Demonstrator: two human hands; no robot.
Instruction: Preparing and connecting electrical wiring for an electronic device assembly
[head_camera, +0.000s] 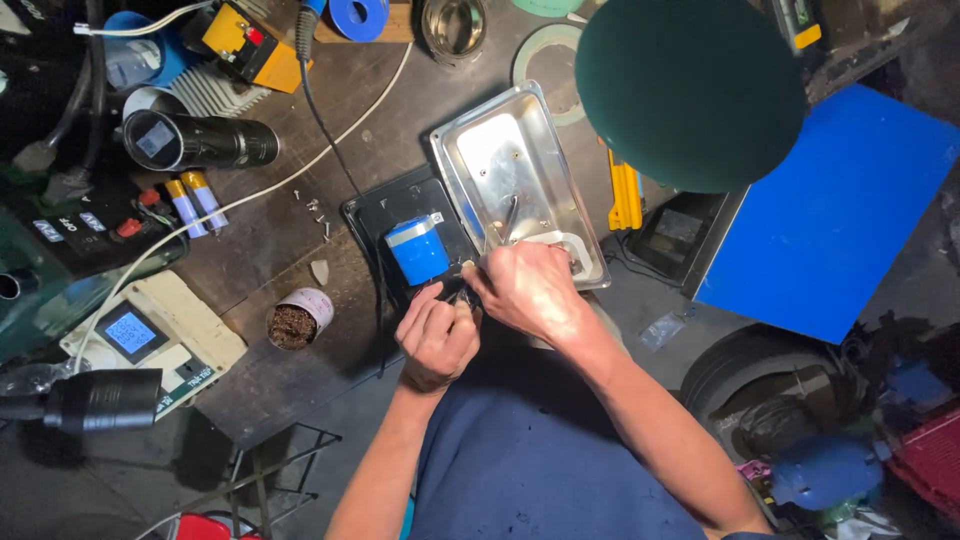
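Here, a cluttered dark wooden workbench (280, 230) sits in a dim workshop. The left hand (437, 340) and right hand (525, 290) meet at its front edge, pinched together around something small and dark that I cannot identify, beside a blue cylinder (417, 250) and a steel tray (500, 150).

What the right hand (525, 290) and left hand (437, 338) pinch is hidden.

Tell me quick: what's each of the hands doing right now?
Left hand: curled shut on a small dark part, too hidden to identify.
Right hand: closed, pinching a thin tool by the metal tray.
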